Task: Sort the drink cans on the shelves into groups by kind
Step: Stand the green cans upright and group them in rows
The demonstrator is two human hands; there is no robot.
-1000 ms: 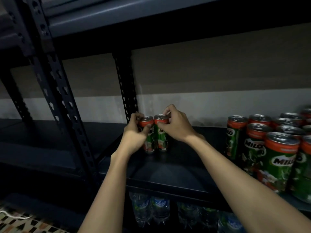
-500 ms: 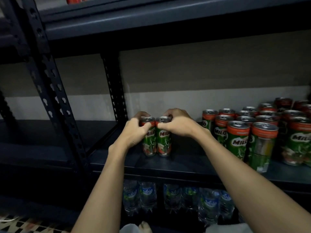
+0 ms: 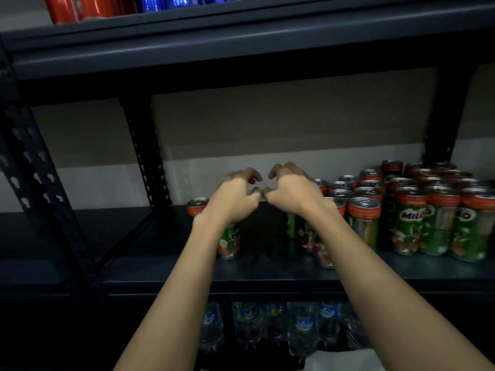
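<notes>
Both hands hover above the middle shelf (image 3: 267,271) with fingers curled and holding nothing; the left hand (image 3: 235,198) hangs over a lone Milo can (image 3: 227,236) standing upright at the left, the right hand (image 3: 290,195) over the near-left edge of the packed Milo group (image 3: 417,212) to the right; the thumbs nearly touch between them. The risk, as I judge it, lies in the forearms; either one dropping could knock the can beneath it, and one toppled at the group's edge could roll off the near lip toward the water bottles (image 3: 300,328) below. Red and blue cans (image 3: 112,6) sit on the top shelf, far up left.
</notes>
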